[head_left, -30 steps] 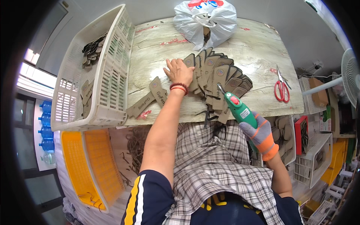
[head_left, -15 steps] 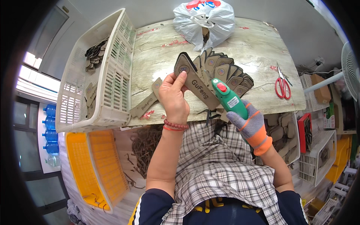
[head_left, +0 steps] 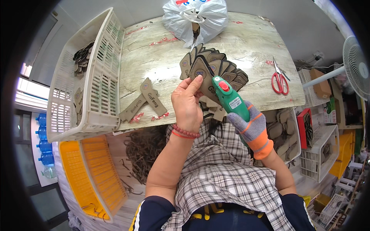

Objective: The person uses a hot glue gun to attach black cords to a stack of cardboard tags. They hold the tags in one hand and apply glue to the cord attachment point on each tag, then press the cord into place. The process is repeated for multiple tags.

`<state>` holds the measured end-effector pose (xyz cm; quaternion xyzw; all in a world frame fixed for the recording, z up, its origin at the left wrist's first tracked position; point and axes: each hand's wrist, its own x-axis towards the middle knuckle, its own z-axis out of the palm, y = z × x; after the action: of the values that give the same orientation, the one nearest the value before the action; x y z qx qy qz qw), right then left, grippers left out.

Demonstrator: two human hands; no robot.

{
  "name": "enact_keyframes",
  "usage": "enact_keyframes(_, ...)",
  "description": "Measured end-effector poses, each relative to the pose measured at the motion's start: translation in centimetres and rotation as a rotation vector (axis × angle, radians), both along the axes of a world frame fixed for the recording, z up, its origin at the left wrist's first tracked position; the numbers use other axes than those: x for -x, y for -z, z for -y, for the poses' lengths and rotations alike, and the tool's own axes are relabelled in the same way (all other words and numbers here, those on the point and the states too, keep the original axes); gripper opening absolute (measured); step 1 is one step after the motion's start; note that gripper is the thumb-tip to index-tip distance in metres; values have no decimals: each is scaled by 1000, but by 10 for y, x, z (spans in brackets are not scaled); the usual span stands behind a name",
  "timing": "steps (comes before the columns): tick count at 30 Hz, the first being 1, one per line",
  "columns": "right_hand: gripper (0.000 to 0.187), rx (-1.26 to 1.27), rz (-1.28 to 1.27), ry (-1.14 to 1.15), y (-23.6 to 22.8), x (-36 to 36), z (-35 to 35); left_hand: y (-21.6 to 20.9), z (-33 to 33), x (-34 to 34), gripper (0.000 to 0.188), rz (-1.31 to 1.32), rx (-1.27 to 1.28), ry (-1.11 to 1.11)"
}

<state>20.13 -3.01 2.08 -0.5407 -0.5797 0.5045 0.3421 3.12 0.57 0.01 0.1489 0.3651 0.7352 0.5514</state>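
Observation:
My bare left hand point(head_left: 187, 102) pinches the end of a flat brown-grey printed piece point(head_left: 202, 74) with dark edges, thumb on top. My gloved right hand point(head_left: 250, 125) wraps round a green handheld power tool point(head_left: 235, 103) with a red button. The tool's head overlaps the held piece, and its working tip is hidden. Behind them lies a fanned pile of similar pieces point(head_left: 229, 69). Two more printed pieces point(head_left: 152, 97) lie crossed on the table at left. Small offcuts point(head_left: 210, 106) gather at the table's front edge, below the held piece.
At left, a white basket point(head_left: 102, 77) holds more pieces; a yellow crate point(head_left: 102, 173) stands below. A white plastic bag point(head_left: 208, 23) sits at the back, red-handled scissors point(head_left: 280, 82) at right. Dark strips point(head_left: 144, 152) heap under the table. A fan point(head_left: 356, 65) stands far right.
My left hand has moved right with the piece, nearer the pile, uncovering more of the crossed pieces. The tool stays in my right hand. The whole view has shifted slightly.

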Motion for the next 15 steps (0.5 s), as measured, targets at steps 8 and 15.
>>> enact_keyframes(8,46,69,-52,6,-8,-2,-3,10,11,-8,4,-56,37,68)
enact_keyframes(15,47,83,-78,-18,-6,-11,-6,7,18,1,6,-196,-22,66)
